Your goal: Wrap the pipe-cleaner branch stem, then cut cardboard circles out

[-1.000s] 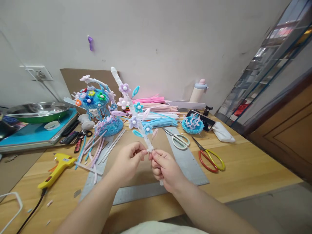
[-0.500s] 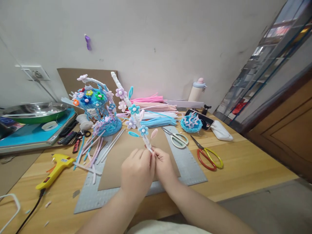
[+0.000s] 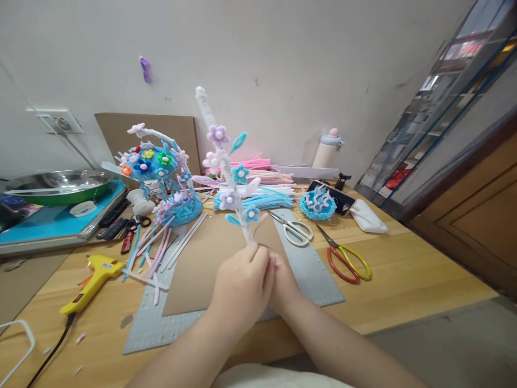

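My left hand [image 3: 244, 277] is closed round the lower end of a white fuzzy flower stem [image 3: 226, 159], which stands up leaning slightly left over the brown cardboard [image 3: 194, 269]. Purple, pale pink and blue pipe-cleaner flowers [image 3: 241, 174] and looped leaves sit along this stem. Pressed against the left fingers, my right hand [image 3: 285, 280] is closed too; its fingertips are partly hidden, and I cannot make out what lies in them. The bottom end of the stem is covered by the hands.
Under the cardboard is a grey cutting mat [image 3: 151, 328]. White-handled scissors [image 3: 298, 233] and red-and-yellow scissors [image 3: 343, 258] lie right. Left are a yellow glue gun [image 3: 92, 280] and a flowered blue decoration [image 3: 177, 207]. Behind are pipe-cleaner bundles [image 3: 262, 200] and a small blue piece [image 3: 318, 205].
The flower stem has risen, shifted right and turned a little more upright. Both hands have moved slightly right, and my left hand now covers more of the stem's base and the right fingers.
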The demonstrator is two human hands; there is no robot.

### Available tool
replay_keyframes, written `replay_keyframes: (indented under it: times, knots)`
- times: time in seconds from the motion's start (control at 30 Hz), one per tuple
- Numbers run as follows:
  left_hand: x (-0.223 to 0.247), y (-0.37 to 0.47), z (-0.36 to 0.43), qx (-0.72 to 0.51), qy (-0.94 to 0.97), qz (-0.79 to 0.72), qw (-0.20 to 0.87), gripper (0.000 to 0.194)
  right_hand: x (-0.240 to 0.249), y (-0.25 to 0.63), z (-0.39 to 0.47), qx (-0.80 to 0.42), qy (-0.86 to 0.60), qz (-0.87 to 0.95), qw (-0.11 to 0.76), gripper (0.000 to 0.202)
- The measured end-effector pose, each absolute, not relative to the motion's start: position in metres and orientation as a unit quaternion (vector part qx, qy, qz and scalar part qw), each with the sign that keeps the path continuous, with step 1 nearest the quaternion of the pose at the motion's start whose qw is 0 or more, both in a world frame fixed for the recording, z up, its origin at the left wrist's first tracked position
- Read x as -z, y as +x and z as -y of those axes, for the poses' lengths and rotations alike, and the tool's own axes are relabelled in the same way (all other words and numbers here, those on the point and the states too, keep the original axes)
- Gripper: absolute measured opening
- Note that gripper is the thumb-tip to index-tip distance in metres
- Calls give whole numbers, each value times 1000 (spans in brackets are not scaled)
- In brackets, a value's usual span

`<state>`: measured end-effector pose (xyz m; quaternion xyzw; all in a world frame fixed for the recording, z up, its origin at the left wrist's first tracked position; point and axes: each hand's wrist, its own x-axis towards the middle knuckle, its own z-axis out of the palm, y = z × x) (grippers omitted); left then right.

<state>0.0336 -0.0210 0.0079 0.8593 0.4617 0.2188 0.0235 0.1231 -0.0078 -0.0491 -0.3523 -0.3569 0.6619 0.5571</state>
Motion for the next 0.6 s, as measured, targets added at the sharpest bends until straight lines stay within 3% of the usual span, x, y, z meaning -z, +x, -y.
replay_keyframes:
  times: [0.23, 0.4, 0.5, 0.6]
  knots:
    - [-3, 15, 22, -319, 871, -359, 108, 17, 45, 124, 13, -698, -269, 326, 579, 13]
    - [10, 4, 18, -575, 639, -373, 349, 11, 38, 134, 18, -798, -252, 283, 469, 28]
    - [14, -1, 4, -505, 520, -402, 560, 12, 27, 138, 29, -877, -150, 248, 385, 31]
    - [11, -3, -5, -393, 513, -313, 697, 16, 20, 135, 40, -925, -41, 213, 311, 28]
